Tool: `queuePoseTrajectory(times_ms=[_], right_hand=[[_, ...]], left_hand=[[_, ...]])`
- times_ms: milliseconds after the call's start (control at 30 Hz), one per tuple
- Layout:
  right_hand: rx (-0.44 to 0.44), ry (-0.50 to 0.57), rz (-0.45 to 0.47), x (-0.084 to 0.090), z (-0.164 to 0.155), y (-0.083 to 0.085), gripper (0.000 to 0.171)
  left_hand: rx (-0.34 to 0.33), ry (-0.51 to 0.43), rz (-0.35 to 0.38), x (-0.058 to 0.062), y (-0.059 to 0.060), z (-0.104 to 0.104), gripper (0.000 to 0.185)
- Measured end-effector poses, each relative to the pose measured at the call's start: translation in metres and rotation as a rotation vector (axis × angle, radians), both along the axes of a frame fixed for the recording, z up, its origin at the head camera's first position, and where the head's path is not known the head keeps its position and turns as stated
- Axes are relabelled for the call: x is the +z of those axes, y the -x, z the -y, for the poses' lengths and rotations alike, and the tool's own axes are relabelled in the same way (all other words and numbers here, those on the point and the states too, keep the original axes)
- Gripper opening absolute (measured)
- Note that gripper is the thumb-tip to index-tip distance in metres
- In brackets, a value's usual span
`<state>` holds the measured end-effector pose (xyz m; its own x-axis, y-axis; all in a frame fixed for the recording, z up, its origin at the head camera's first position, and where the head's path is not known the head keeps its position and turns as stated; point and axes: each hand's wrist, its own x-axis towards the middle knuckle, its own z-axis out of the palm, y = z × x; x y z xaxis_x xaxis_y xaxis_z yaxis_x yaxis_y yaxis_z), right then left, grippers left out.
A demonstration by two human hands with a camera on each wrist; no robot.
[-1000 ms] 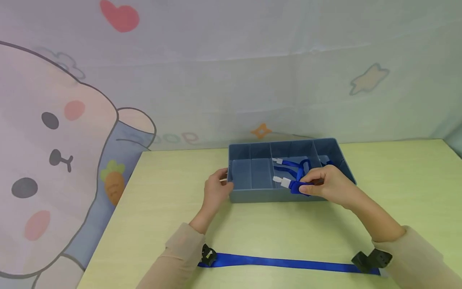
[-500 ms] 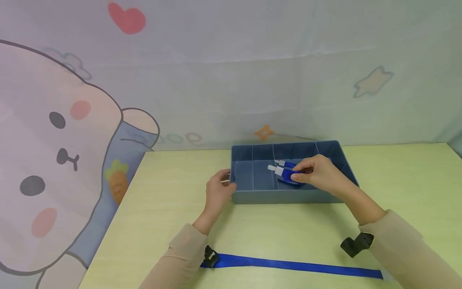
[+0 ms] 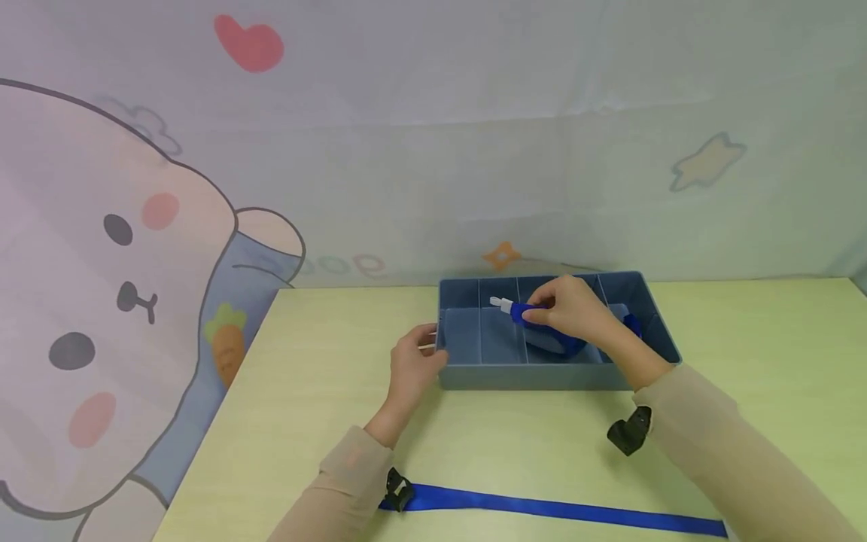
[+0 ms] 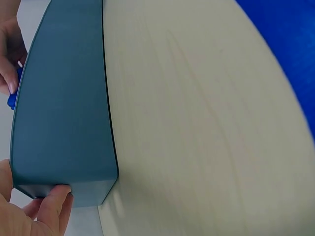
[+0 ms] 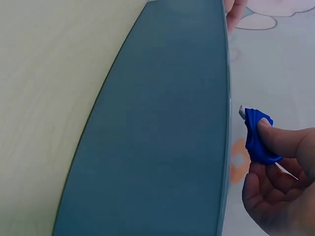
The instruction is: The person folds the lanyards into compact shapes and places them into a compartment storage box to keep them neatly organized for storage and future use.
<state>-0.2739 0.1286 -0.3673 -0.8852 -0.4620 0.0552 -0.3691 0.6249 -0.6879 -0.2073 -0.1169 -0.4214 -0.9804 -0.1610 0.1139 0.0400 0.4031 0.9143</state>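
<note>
My right hand (image 3: 576, 310) pinches a folded blue lanyard (image 3: 520, 313) by its strap, over the middle of the grey-blue divided box (image 3: 528, 378). A white plastic clip (image 3: 501, 304) sticks out to the left from it. In the right wrist view the bunched strap (image 5: 260, 140) sits between thumb and fingers, above the box's rim. More blue strap (image 3: 570, 346) shows beneath this hand, partly hidden. My left hand (image 3: 415, 367) grips the left end of the box; in the left wrist view its fingers (image 4: 55, 206) lie against the end wall.
A long flat blue strap (image 3: 562, 510) lies along the table's near side, partly under the left sleeve's black wrist camera (image 3: 398, 489). Another bit of blue strap (image 3: 632, 325) is in the box's right part. A printed cloth (image 3: 433, 150) hangs right behind the table.
My right hand has moved left and toward the back of the box, carrying the lanyard with it. My left hand keeps its grip on the box end.
</note>
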Motion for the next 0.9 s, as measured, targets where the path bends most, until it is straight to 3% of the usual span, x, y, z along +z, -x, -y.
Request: queuePoseTrajectory(times_ms=[467, 767, 900], right_hand=[[0.06, -0.089, -0.155, -0.007, 0.025, 0.033, 0.011], [0.094, -0.264, -0.31, -0.004, 0.04, 0.039, 0.006], [0.142, -0.263, -0.331, -0.004, 0.045, 0.042, 0.003]], left_hand=[[-0.008, -0.048, -0.012, 0.0, -0.004, 0.0, 0.04], [-0.001, -0.036, -0.015, 0.0, -0.003, -0.003, 0.04], [-0.004, -0.037, -0.023, 0.0, -0.003, -0.004, 0.04]])
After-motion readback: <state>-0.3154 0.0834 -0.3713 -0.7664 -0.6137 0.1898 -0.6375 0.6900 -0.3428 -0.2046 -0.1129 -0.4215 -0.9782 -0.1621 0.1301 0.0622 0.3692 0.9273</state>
